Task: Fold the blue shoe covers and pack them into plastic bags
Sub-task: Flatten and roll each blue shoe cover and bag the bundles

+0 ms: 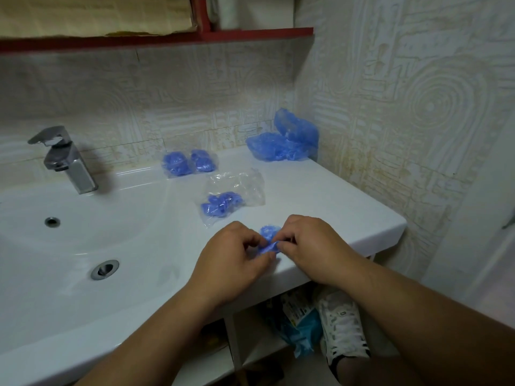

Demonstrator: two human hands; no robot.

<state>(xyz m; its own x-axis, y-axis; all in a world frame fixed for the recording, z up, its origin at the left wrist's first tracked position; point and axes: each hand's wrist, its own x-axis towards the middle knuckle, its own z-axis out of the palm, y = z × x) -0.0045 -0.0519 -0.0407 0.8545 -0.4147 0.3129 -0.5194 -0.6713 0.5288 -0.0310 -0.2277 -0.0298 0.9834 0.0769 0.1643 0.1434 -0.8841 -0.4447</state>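
Note:
A small folded blue shoe cover [268, 240] sits between both hands near the front edge of the white counter [334, 196]. My left hand [234, 254] pinches its left side and my right hand [312, 246] pinches its right side. Just behind lies a clear plastic bag [234, 196] with a folded blue cover inside. Two more packed bags [189, 162] rest by the back wall. A loose pile of unfolded blue shoe covers [287, 140] lies in the back right corner.
The white sink basin [69, 246] with its drain [104, 269] and a chrome faucet [65, 158] fills the left. A red shelf [167, 37] hangs above. Below the counter edge are a white sneaker [341, 327] and a blue packet [301, 330].

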